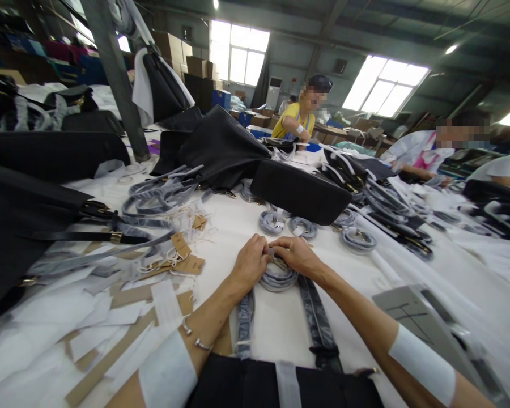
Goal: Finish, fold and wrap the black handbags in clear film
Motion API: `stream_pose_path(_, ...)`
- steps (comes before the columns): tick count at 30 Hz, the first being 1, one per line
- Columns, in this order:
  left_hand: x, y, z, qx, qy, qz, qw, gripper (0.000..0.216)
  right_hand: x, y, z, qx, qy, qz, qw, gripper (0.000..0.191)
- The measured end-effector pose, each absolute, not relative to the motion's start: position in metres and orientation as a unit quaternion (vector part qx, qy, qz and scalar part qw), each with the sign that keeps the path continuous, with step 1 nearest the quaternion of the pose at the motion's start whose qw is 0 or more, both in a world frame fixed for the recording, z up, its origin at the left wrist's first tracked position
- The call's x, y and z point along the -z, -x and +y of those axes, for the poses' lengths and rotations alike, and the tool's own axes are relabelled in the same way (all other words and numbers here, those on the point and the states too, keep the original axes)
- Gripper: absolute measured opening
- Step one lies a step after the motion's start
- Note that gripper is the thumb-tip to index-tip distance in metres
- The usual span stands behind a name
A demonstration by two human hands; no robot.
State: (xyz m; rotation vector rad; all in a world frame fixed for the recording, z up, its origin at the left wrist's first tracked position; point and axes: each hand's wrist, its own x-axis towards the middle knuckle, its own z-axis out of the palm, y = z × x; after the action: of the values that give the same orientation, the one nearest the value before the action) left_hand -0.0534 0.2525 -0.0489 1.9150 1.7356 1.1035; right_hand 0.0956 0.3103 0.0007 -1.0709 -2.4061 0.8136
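My left hand (250, 262) and my right hand (296, 255) meet fingertip to fingertip over a coiled grey wrapped strap (277, 279) on the white table cloth (289, 328). Both hands are closed in a pinch on the top of that coil. Two wrapped strap ends (318, 317) run from the coil back toward a black bag (280, 385) lying at the near table edge under my forearms. What the fingertips grip exactly is hidden between them.
Brown tags with strings (182, 255) and paper strips (110, 317) lie at left. Black bags (300, 190) and more coiled straps (359, 238) fill the middle. A grey card (412, 314) lies at right. Two other people (300, 116) work across the table.
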Motion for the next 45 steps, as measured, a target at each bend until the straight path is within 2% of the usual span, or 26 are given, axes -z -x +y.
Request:
stream_pose_path(5, 0.047, 0.053, 0.254, -0.391, -0.658, 0.62, 0.172, 0.021, -0.01, -0.103, 0.303, -0.31, 0.337, -0.878, 0.138, 0.023)
stream_pose_path(8, 0.048, 0.053, 0.255, -0.409, -0.656, 0.608, 0.18, 0.027, -0.006, -0.1, 0.3, -0.299, 0.36, -0.866, 0.177, 0.033)
stream_pose_path(14, 0.049, 0.054, 0.254, -0.401, -0.662, 0.607, 0.179, 0.019, 0.009, -0.091, 0.294, -0.295, 0.42, -0.822, 0.246, 0.008)
stream_pose_path(19, 0.048, 0.058, 0.258, -0.403, -0.666, 0.597, 0.194, 0.013, 0.025, -0.094, 0.298, -0.241, 0.382, -0.853, 0.262, 0.015)
stream_pose_path(21, 0.045, 0.065, 0.261, -0.402, -0.655, 0.586, 0.257, 0.016, 0.03, -0.097, 0.299, -0.187, 0.349, -0.877, 0.273, 0.017)
stream_pose_path(24, 0.036, 0.077, 0.263, -0.424, -0.598, 0.53, 0.426, 0.014, 0.027, -0.103, 0.297, -0.087, 0.291, -0.901, 0.309, 0.019)
stream_pose_path(26, 0.027, 0.083, 0.261, -0.446, -0.542, 0.496, 0.511, 0.021, 0.018, -0.106, 0.291, -0.025, 0.263, -0.906, 0.331, 0.018)
stream_pose_path(29, 0.015, 0.085, 0.255, -0.44, -0.503, 0.439, 0.6, 0.038, -0.002, -0.108, 0.279, 0.044, 0.246, -0.907, 0.339, 0.017)
stream_pose_path(32, 0.01, 0.081, 0.25, -0.408, -0.49, 0.381, 0.67, 0.036, -0.013, -0.11, 0.269, 0.079, 0.217, -0.916, 0.328, 0.02)
stream_pose_path(39, 0.018, 0.073, 0.252, -0.407, -0.443, 0.399, 0.692, 0.023, -0.01, -0.113, 0.263, 0.051, 0.223, -0.922, 0.313, 0.02)
stream_pose_path(45, 0.012, 0.071, 0.25, -0.429, -0.453, 0.43, 0.652, 0.02, -0.009, -0.108, 0.263, -0.093, 0.274, -0.892, 0.348, 0.018)
